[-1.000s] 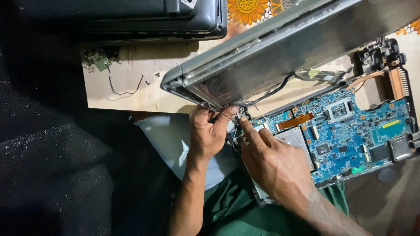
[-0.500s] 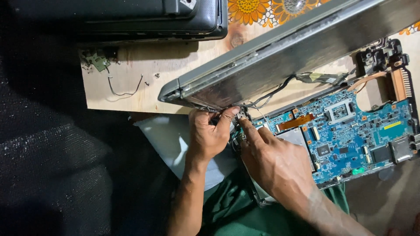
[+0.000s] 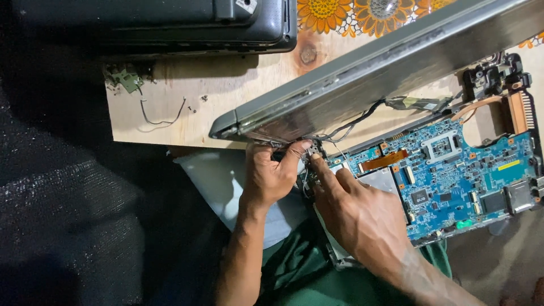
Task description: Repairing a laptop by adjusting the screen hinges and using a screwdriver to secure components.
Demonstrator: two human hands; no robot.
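An opened laptop lies across my lap with its blue motherboard (image 3: pixel 453 175) bare. Its grey screen lid (image 3: pixel 374 85) is tilted up and away over the wooden board (image 3: pixel 187 107). My left hand (image 3: pixel 271 175) pinches the metal hinge (image 3: pixel 311 150) at the lid's near corner, thumb and fingers closed on it. My right hand (image 3: pixel 357 212) rests on the laptop base, its index finger pressed against the same hinge. Thin black cables (image 3: pixel 351 124) run from the hinge area up to the lid.
A dark closed laptop (image 3: pixel 170 22) lies at the top left. A small green circuit piece (image 3: pixel 127 79), a loose wire (image 3: pixel 161 116) and tiny screws sit on the board. A copper heat pipe and fan (image 3: pixel 498 96) are at the right. Flowered cloth (image 3: pixel 362 14) shows behind.
The lid's near corner has shifted slightly to the left. Both hands stay at the hinge, with the right index finger pushed further onto it.
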